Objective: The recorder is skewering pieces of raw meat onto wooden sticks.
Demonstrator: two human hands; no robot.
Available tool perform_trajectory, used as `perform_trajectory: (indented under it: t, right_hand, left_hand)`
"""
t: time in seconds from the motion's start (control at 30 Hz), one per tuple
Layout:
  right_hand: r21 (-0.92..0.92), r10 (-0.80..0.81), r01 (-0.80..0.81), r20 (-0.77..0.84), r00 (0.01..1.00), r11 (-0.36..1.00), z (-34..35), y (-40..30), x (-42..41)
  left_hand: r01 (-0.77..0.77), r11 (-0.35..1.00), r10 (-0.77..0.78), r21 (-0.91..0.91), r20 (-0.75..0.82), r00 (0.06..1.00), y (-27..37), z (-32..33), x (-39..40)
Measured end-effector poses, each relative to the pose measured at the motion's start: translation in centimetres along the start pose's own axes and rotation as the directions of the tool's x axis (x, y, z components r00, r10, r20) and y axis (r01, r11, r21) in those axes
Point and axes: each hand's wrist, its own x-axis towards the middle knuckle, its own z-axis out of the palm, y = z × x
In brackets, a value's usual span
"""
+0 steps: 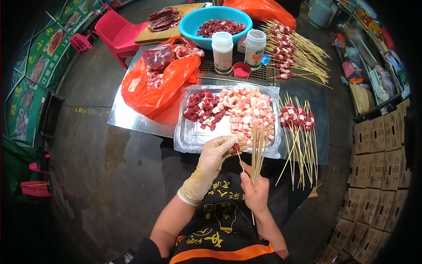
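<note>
My left hand (214, 156), in a translucent glove, pinches a cube of red meat (236, 147) at the tip of a bamboo skewer (241, 161). That skewer is in my bare right hand (255, 188), together with a bundle of bamboo skewers (258, 151) standing up from the fist. Both hands are just before the near edge of a clear plastic tray (188, 145). Dark red meat cubes (204, 107) lie on its left side, pale fat cubes (252, 110) on its right. Threaded skewers (296, 117) lie right of the tray.
Behind the tray stand two white plastic jars (222, 52), a red lid (241, 70) and a blue basin (216, 13) of meat. A red plastic bag (148, 99) with meat lies left. More threaded skewers (285, 49) are piled at the back right. Cardboard boxes (376, 168) are stacked on the right.
</note>
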Motion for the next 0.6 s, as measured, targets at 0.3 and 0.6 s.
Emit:
perform_trajectory:
  t: [0.3,0.6]
  right_hand:
    - [0.139,0.119,-0.116,-0.018,0.993,0.984,-0.7,0.5,-0.3]
    - [0.053,0.076,-0.080,0.071,0.995,0.995,-0.5,0.5,-0.6]
  left_hand:
    - [-0.041,-0.304,0.687,0.952,0.249,0.683,3.3,-6.0,4.4]
    - [-0.113,0.149,0.538,0.982,0.016,0.843,2.6,-6.3,4.5]
